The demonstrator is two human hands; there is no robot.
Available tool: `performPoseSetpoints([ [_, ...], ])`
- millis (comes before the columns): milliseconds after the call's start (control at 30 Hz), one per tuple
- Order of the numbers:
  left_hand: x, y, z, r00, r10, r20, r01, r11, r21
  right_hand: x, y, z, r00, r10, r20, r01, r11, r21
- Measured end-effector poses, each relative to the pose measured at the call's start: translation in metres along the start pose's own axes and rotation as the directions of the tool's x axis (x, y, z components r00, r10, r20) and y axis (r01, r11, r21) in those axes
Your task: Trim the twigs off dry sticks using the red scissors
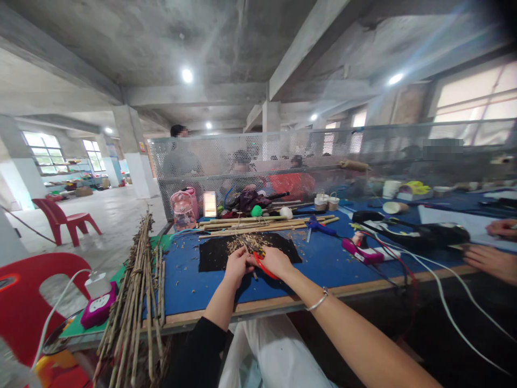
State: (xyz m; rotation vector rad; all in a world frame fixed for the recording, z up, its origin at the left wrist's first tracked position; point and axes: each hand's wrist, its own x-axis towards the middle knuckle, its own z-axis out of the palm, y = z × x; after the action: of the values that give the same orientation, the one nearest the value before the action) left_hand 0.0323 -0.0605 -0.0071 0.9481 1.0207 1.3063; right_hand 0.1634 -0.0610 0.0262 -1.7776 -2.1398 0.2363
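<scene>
My right hand [275,261] is closed around the red handles of a pair of scissors [266,269], their blades pointing away from me and partly hidden. Close beside it, my left hand [237,265] pinches a thin stick [254,276], whose short end pokes out below the fingers. Both hands nearly touch over the near edge of a black cloth [210,255]. Small cut pieces of twig [258,239] lie heaped on that cloth, just past my fingertips.
Long bamboo sticks [218,231] lie behind the cloth, with a blue glue gun [321,226] to their right. A bundle of dry stalks [135,302] overhangs the left table edge. Cables trail from a magenta power strip [361,252]. Another person's hands [490,261] rest at far right.
</scene>
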Motion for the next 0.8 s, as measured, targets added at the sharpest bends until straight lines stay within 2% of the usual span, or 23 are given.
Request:
performPoseSetpoints([
  [333, 0.005, -0.007, -0.005, 0.991, 0.132, 0.035, -0.126, 0.984, -0.127, -0.001, -0.003, -0.001, 0.998, -0.053, 0.034, 0.052, 0.998, 0.042],
  [500, 0.005, -0.008, -0.004, 0.987, 0.152, 0.051, -0.143, 0.979, -0.144, -0.003, -0.008, -0.003, 0.999, -0.038, -0.022, 0.038, 0.999, 0.006],
  [667, 0.002, -0.005, -0.002, 0.987, 0.144, 0.068, -0.132, 0.978, -0.159, -0.005, -0.009, 0.005, 0.999, -0.05, -0.013, 0.051, 0.995, 0.083],
  [800, 0.0, -0.002, -0.001, 0.988, 0.143, 0.063, -0.13, 0.977, -0.17, -0.006, -0.007, 0.008, 1.0, -0.015, -0.001, 0.015, 0.997, 0.072],
])
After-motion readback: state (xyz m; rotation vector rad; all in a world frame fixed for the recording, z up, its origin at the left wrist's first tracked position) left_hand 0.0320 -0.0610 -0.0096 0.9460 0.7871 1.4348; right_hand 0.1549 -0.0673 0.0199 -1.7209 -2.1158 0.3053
